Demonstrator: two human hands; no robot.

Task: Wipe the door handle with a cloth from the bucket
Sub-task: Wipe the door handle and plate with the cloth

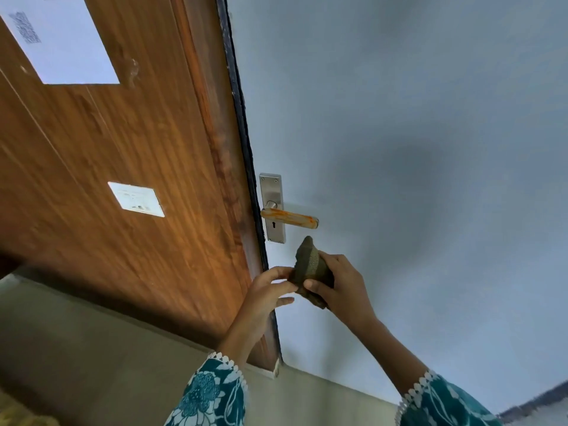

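Cloth, a dark grey-brown crumpled piece (309, 267), sits just below the lever door handle with orange stains (289, 218); it does not touch the handle; the right hand (341, 285) closes around its lower part, and the left hand (270, 289) pinches its left edge with the fingertips; the handle is fixed on a silver metal plate (272, 207) on the pale blue door (399, 118); a brown wooden panel (123, 149) stands to the left; both sleeves carry a teal flower pattern.
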